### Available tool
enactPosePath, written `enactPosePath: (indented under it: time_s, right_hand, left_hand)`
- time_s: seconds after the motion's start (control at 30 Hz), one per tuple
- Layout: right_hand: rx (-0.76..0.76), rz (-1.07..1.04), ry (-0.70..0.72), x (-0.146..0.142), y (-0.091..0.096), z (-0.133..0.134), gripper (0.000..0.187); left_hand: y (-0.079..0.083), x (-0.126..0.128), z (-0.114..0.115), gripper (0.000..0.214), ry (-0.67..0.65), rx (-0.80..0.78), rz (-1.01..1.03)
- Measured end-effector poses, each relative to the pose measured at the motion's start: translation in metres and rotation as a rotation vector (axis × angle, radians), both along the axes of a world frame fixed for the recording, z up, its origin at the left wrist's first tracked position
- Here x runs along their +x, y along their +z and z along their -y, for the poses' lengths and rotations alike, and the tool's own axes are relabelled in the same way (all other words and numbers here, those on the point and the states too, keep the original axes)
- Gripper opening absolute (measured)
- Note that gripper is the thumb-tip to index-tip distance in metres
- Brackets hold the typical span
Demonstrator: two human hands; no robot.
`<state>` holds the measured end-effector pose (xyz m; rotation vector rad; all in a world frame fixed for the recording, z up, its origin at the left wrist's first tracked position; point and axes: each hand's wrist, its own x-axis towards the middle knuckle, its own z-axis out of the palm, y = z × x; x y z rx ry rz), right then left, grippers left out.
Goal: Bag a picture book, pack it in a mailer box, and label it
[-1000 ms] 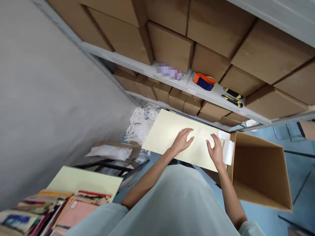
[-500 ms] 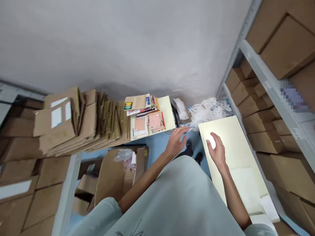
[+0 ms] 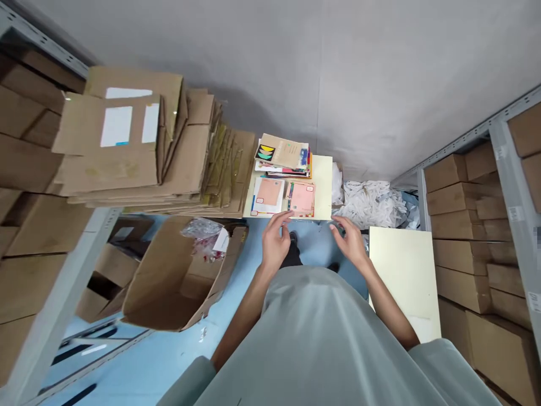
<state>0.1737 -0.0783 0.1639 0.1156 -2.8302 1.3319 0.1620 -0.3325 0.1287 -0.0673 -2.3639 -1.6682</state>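
My left hand [image 3: 275, 241] is raised in front of the cream table [image 3: 323, 186], its fingers curved apart from the thumb and nothing in it. Just beyond its fingertips lie two small stacks of booklets, one with a pale pink cover [image 3: 270, 192] and one with a brighter pink cover [image 3: 302, 198]. Behind them rises a stack of books topped by a tan notebook [image 3: 283, 152] with a black, multicoloured patch. My right hand [image 3: 350, 242] hovers by the table's front right corner, empty, with its fingers apart. Whether either hand touches the table edge I cannot tell.
Flattened cardboard boxes [image 3: 169, 163] are piled to the left. Below them an open carton [image 3: 169, 282] holds plastic wrapping [image 3: 207, 231]. White paper scraps [image 3: 367, 203] are heaped at the back right, near a second cream tabletop [image 3: 403, 270]. Shelves of brown boxes [image 3: 460, 254] line the right side.
My view has turned left toward the booklets. My right hand has gone from above the right-hand tabletop to near the booklet table's corner; my left hand is now just in front of the booklets.
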Motion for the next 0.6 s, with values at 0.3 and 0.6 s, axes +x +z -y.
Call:
enactPosePath:
  time_s: [0.3, 0.6]
  right_hand:
    - [-0.069, 0.120, -0.019, -0.157, -0.052, 0.128, 0.040]
    - [-0.128, 0.369, -0.367, -0.276, -0.118, 0.171, 0.017]
  left_hand:
    - [-0.062, -0.113, 0.102, 0.032, 0.051, 0.482, 0.316]
    - [-0.118, -0.282, 0.117, 0.048, 0.159, 0.149, 0.453]
